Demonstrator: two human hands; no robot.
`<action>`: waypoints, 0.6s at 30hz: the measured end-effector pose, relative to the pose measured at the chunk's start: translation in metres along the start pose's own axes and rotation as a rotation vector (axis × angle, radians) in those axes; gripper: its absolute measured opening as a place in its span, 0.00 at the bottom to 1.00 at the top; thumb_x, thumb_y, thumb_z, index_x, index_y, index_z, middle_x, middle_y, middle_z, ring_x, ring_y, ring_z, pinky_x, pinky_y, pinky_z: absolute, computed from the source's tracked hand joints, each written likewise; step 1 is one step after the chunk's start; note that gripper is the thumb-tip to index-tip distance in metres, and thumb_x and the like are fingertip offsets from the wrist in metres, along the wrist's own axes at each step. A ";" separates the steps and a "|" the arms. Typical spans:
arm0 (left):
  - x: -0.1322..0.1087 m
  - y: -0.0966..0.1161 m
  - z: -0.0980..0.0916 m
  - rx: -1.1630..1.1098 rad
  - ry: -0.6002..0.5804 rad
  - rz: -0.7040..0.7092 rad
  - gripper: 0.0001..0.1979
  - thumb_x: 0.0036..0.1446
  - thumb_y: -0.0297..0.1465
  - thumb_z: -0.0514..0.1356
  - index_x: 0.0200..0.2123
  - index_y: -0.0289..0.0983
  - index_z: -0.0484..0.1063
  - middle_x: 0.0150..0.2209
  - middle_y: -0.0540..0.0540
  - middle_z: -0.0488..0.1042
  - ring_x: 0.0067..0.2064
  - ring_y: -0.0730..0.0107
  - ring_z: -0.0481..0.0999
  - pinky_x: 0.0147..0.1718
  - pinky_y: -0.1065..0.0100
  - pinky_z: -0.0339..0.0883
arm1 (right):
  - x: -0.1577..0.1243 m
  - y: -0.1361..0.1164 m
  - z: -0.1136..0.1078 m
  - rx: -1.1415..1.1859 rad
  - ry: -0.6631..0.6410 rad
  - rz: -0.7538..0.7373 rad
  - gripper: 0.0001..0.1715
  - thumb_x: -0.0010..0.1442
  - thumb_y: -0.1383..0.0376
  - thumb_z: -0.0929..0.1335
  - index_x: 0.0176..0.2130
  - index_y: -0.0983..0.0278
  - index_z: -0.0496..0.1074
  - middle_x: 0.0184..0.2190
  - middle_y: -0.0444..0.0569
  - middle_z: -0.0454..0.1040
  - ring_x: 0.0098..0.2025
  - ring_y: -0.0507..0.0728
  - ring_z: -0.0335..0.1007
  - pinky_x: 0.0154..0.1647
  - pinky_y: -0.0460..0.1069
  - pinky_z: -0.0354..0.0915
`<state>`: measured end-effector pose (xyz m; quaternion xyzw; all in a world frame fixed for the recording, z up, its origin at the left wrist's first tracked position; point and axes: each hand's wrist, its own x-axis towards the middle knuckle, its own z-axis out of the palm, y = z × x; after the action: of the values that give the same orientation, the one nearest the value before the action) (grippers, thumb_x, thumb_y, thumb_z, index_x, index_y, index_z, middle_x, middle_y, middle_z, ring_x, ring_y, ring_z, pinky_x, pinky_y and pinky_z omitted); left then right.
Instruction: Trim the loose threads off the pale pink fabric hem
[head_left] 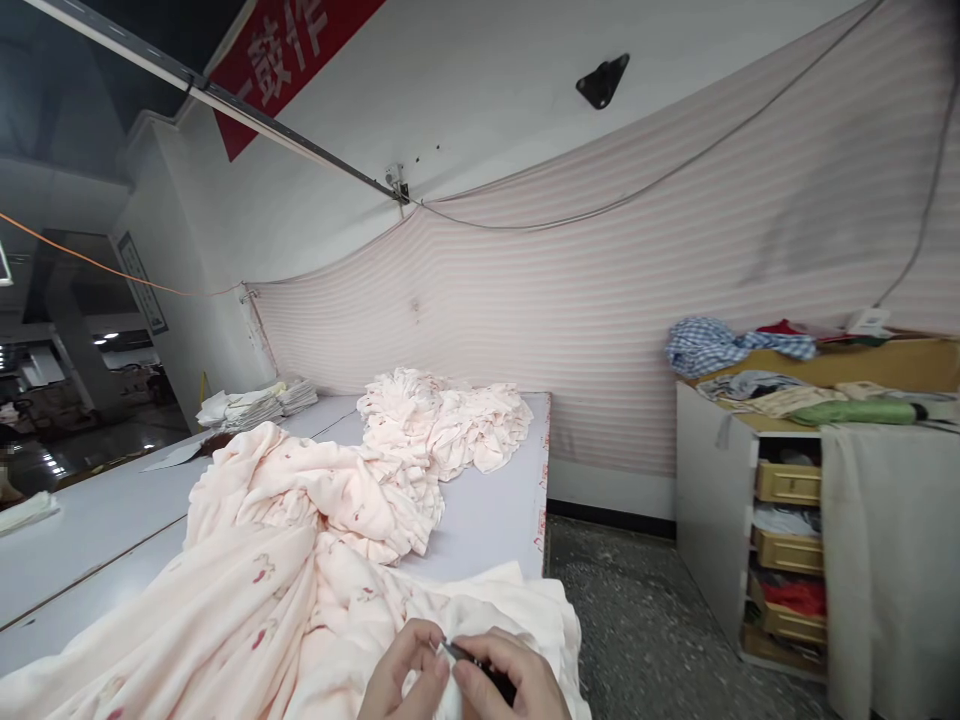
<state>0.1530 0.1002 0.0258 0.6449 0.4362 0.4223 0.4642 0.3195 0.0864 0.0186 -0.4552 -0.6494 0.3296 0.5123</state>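
At the bottom middle, my left hand (409, 675) pinches what looks like the edge of a pale pink printed cloth (262, 590). Close against it, my right hand (517, 675) is closed around a small black tool (480, 663) whose metal tip meets my left fingertips. It resembles thread snips, but my fingers cover most of it. The cloth, soft and dotted with small reddish motifs, lies in loose folds across the near table. Farther back a second heap of the same pink cloth (442, 420) rests on the table.
The grey table (472, 530) ends at a taped right edge. Folded white cloths (247, 405) are stacked at its far left. To the right stands a cabinet (712, 520) with small drawers and fabrics on top. Striped sheeting (562, 300) hangs along the wall.
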 end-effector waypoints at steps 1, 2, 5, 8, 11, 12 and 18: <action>0.000 -0.001 -0.001 -0.012 -0.005 -0.005 0.23 0.51 0.54 0.58 0.33 0.39 0.66 0.23 0.56 0.55 0.28 0.72 0.55 0.32 0.70 0.53 | 0.001 0.002 0.001 0.000 -0.005 -0.003 0.14 0.55 0.55 0.68 0.36 0.58 0.81 0.29 0.49 0.80 0.33 0.59 0.74 0.36 0.49 0.64; 0.000 -0.001 -0.001 -0.022 -0.006 -0.010 0.23 0.50 0.54 0.58 0.33 0.39 0.66 0.23 0.56 0.55 0.28 0.72 0.55 0.31 0.70 0.53 | 0.002 0.004 0.002 0.014 -0.012 0.001 0.14 0.55 0.55 0.68 0.36 0.58 0.81 0.29 0.49 0.80 0.33 0.59 0.73 0.35 0.49 0.64; -0.001 0.001 0.005 -0.018 -0.008 -0.034 0.23 0.50 0.54 0.59 0.33 0.40 0.67 0.23 0.57 0.57 0.27 0.72 0.58 0.30 0.71 0.55 | 0.002 0.010 0.006 0.147 -0.031 0.071 0.18 0.55 0.53 0.67 0.32 0.61 0.81 0.27 0.50 0.79 0.31 0.59 0.72 0.32 0.49 0.64; -0.002 0.011 0.010 0.091 0.074 -0.028 0.18 0.50 0.48 0.60 0.33 0.39 0.70 0.25 0.54 0.65 0.31 0.68 0.65 0.36 0.68 0.61 | 0.001 0.011 0.004 0.313 -0.038 0.153 0.22 0.53 0.49 0.68 0.27 0.64 0.78 0.22 0.48 0.75 0.27 0.57 0.69 0.29 0.48 0.63; -0.001 0.033 -0.013 0.192 0.331 -0.027 0.17 0.43 0.42 0.65 0.37 0.39 0.74 0.37 0.48 0.76 0.44 0.58 0.71 0.46 0.63 0.62 | 0.000 0.011 -0.013 0.404 0.051 0.193 0.21 0.53 0.49 0.69 0.29 0.64 0.76 0.24 0.45 0.73 0.30 0.56 0.68 0.32 0.47 0.64; 0.000 0.041 -0.030 0.165 0.427 -0.065 0.19 0.42 0.41 0.66 0.38 0.39 0.75 0.40 0.48 0.77 0.47 0.56 0.71 0.47 0.62 0.63 | -0.002 0.013 -0.023 0.408 0.110 0.212 0.20 0.53 0.49 0.69 0.32 0.63 0.75 0.27 0.45 0.73 0.32 0.56 0.68 0.33 0.47 0.65; -0.001 0.073 -0.143 0.062 0.957 -0.190 0.08 0.52 0.35 0.61 0.35 0.39 0.75 0.26 0.57 0.79 0.32 0.67 0.78 0.31 0.71 0.69 | -0.019 0.041 -0.072 0.238 0.253 0.305 0.17 0.55 0.52 0.66 0.30 0.63 0.70 0.27 0.45 0.71 0.32 0.57 0.68 0.34 0.48 0.65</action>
<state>0.0292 0.1188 0.1267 0.3496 0.6698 0.6139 0.2287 0.4003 0.0808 -0.0063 -0.5222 -0.4601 0.4178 0.5840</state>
